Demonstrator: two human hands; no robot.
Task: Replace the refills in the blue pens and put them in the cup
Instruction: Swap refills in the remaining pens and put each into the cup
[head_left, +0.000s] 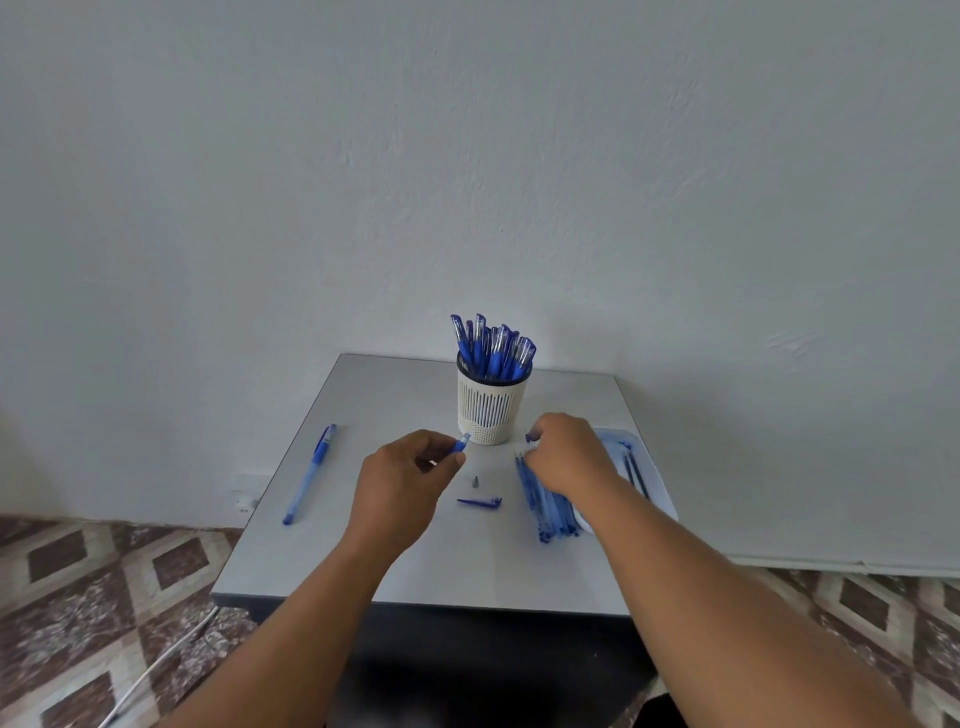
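A bare pale wall backs a small grey table (415, 561) on a patterned tile floor. A white slotted cup (488, 410) stands near the far edge, already crowded with blue pens (493, 345). The left hand (402, 488) pinches an opened barrel (460, 443) between thumb and curled fingers, its open end pointing toward the cup. The right hand (563, 454) reaches down onto the bundle of refills (548, 506) just right of centre, fingers curled over their top ends; whether it has one pinched yet I cannot tell. Between the hands lie a small metal tip (475, 482) and a blue cap (480, 502). One whole pen (310, 473) lies apart at the left, and a few more refills rest on a tray (644, 467) at the right. The refills look light, thin and bendy, so one is best taken near its tip end and fed in straight; the smooth barrel wants a firm hold close to its mouth
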